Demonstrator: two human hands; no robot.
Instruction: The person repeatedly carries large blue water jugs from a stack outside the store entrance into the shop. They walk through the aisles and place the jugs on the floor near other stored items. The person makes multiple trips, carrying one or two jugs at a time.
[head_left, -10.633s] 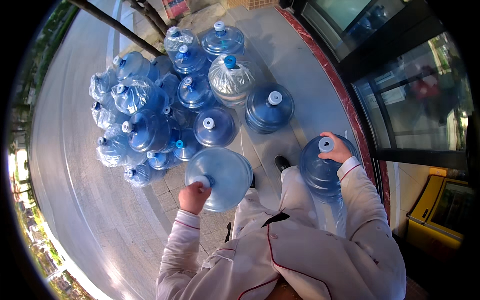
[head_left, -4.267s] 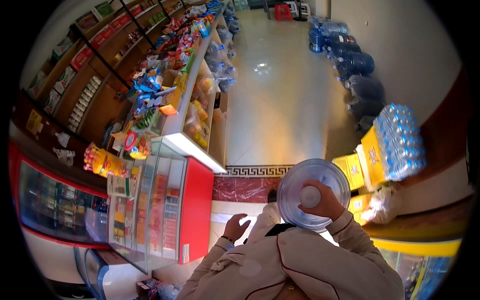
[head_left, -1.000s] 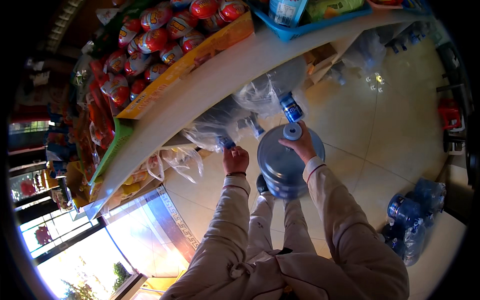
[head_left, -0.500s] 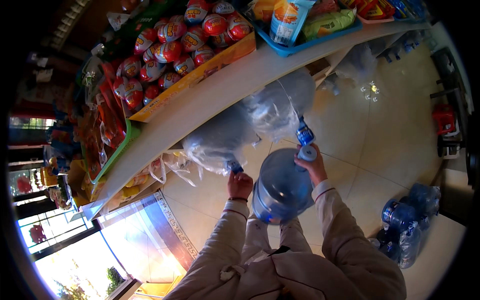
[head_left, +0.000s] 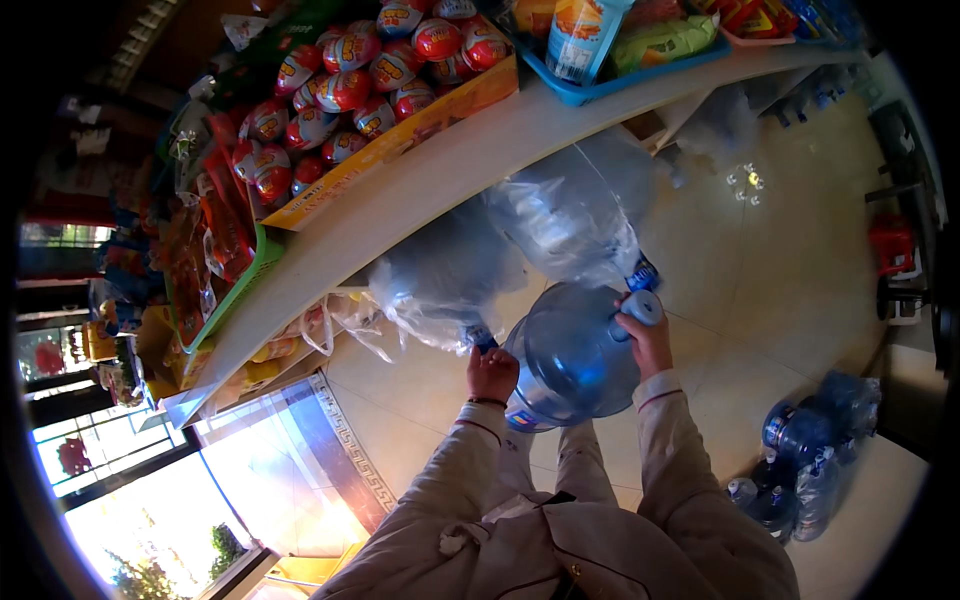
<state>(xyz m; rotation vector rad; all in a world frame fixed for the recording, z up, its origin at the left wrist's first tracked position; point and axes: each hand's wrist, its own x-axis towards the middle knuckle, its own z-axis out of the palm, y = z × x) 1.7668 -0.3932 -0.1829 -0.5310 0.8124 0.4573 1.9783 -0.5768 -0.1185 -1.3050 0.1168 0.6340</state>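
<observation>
My right hand (head_left: 648, 342) is closed round the neck of a large clear-blue water jug (head_left: 578, 350), just below its pale cap (head_left: 640, 308). That jug tilts, neck toward the upper right, in front of my legs. Just beyond my right fingers is the blue-capped neck (head_left: 643, 275) of a bagged water jug (head_left: 570, 205); whether they touch I cannot tell. My left hand (head_left: 493, 374) has its fingers curled at the blue-capped neck (head_left: 480, 338) of another bagged jug (head_left: 440, 275). Both bagged jugs are partly under the counter edge.
The counter (head_left: 420, 190) curves across, bearing a box of red egg-shaped packs (head_left: 350, 90), a green basket (head_left: 262, 262) and a blue tray (head_left: 640, 75) of snacks. More jugs (head_left: 800, 450) stand on the floor (head_left: 720, 370) at the right. A red stool (head_left: 890, 243) is farther right.
The loose jug has tilted and its neck has moved up and right with my right hand. My left hand and both bagged necks have shifted slightly right.
</observation>
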